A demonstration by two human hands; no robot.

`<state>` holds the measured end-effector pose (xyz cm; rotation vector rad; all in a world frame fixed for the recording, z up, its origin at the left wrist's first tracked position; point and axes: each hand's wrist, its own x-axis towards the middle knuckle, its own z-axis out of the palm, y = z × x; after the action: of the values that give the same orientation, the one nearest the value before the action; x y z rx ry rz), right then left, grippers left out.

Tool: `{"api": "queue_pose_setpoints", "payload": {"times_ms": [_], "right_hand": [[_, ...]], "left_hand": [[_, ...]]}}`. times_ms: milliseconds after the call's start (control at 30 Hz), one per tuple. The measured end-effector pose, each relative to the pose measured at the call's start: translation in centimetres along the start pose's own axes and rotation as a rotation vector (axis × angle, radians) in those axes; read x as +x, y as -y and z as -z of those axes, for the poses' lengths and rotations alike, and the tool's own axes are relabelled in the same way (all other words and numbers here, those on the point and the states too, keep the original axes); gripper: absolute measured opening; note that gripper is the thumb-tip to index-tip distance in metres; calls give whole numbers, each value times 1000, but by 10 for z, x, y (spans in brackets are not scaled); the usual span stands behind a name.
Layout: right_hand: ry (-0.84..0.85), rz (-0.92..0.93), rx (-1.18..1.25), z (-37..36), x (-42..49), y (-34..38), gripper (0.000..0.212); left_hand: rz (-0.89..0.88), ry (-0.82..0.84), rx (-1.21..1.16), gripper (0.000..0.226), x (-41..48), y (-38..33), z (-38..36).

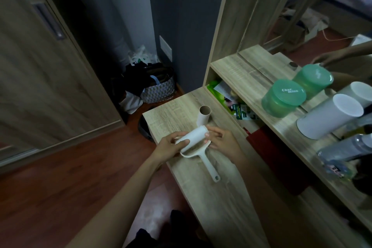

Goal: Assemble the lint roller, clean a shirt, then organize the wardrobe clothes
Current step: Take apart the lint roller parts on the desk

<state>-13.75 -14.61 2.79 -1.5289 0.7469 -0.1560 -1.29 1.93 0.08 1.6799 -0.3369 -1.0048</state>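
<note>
A white lint-roller refill lies across the cream roller frame, whose handle points toward me on the wooden dresser top. My left hand grips the refill's near end. My right hand holds the frame's far arm, fingers at the refill's other end. An empty brown cardboard core stands upright just behind them.
On the raised shelf to the right stand two green lidded jars, white canisters and bottles, with a mirror behind. A wardrobe door is at left. Bags and clothes lie on the floor in the corner.
</note>
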Motion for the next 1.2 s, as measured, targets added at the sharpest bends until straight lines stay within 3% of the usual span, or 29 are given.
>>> {"api": "queue_pose_setpoints", "payload": {"times_ms": [167,433,667,900,1200], "right_hand": [[-25,0,48,-6,-5,-4,26],[50,-24,45,-3,-6,8,24],[-55,146,-360,-12,-8,19,27],[-124,282,-521,-18,-6,31,23],[-173,361,-719,-19,-4,24,20]], "left_hand": [[-66,87,88,37,-5,-14,-6],[-164,31,95,33,-6,-18,-10],[-234,48,105,34,-9,-19,-12],[-299,-83,102,35,-8,-27,-19],[-248,-47,14,30,-11,-32,-20]]}}
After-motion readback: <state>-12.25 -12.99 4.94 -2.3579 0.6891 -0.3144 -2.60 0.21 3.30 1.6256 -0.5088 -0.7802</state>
